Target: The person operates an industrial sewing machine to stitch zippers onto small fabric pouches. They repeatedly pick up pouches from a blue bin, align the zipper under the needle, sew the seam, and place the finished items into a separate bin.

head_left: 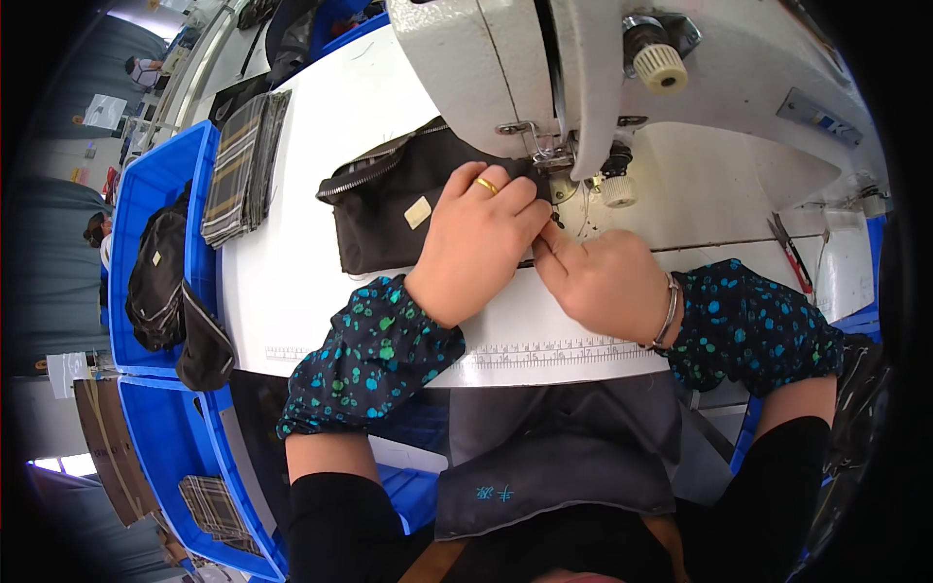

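A black fabric pouch [374, 233] with a metal zipper [364, 177] and a small pale patch [417, 212] lies on the white table, its right edge at the presser foot [556, 157] of a sewing machine [476, 63]. My left hand [478, 243] lies over the pouch's right part, fingers curled and gripping the cloth just in front of the foot. Beside it, my right hand [612, 287] is closed, its index finger stretched toward the cloth's edge and touching the left fingers. The cloth beneath both sets of fingertips is mostly hidden.
Plaid fabric pieces [245, 165] are stacked at the table's left. Blue bins [121, 253] beside it hold black pouches [160, 272] and more plaid pieces [216, 505]. Red-and-black thread snips [792, 255] lie at right. A ruler strip [544, 351] runs along the front edge.
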### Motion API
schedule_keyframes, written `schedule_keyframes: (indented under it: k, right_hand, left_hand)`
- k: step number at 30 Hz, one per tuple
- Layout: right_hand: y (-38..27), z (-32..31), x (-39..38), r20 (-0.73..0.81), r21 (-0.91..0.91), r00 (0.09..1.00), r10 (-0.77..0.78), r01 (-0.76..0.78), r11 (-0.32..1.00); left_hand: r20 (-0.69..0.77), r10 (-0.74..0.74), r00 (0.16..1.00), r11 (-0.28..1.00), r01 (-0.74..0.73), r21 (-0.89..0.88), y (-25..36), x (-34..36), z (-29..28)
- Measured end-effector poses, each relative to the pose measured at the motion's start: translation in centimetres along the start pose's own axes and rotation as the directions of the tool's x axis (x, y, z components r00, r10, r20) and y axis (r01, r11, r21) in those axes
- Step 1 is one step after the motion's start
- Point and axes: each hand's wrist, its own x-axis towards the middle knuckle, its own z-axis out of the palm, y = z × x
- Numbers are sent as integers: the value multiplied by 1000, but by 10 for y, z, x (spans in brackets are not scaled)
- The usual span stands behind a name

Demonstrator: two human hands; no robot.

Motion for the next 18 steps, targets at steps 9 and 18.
schedule_keyframes:
  k: [9,18]
  right_hand:
    - [12,9,4,-6,-19,998,56,-56,998]
    - [5,3,1,25,25,998,52,-53,998]
  left_hand:
    - [-59,-62,996,997,64,32,-12,2,6]
    - [-66,-43,997,999,44,5,-10,-3,6]
